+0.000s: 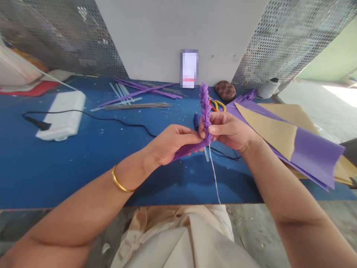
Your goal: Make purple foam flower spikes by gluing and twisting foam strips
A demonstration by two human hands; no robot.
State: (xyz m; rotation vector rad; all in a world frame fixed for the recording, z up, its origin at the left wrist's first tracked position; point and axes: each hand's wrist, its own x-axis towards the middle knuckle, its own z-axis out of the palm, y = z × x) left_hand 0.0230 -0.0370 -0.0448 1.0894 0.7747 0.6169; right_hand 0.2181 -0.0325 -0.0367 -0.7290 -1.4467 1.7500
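My right hand (228, 130) pinches an upright purple paper flower spike (205, 104) between thumb and fingers. Ruffled petals run up the spike, and a thin white stem (214, 171) hangs down from its lower end. In my left hand (174, 143), thumb on top and fingers beneath, is a purple paper strip (185, 149) that meets the base of the spike. Just behind my fingers lies a blue glue gun (196, 121), mostly hidden. Scissors with red and yellow handles (220, 105) rest beyond my right hand.
A white power strip (63, 115) sits at left, its black cord crossing the blue table (83, 167). Purple strips (136, 91), thin wires (139, 106) and translucent glue sticks (122, 93) lie behind. A phone (189, 69) leans upright; purple and tan sheets (315, 152) cover the right.
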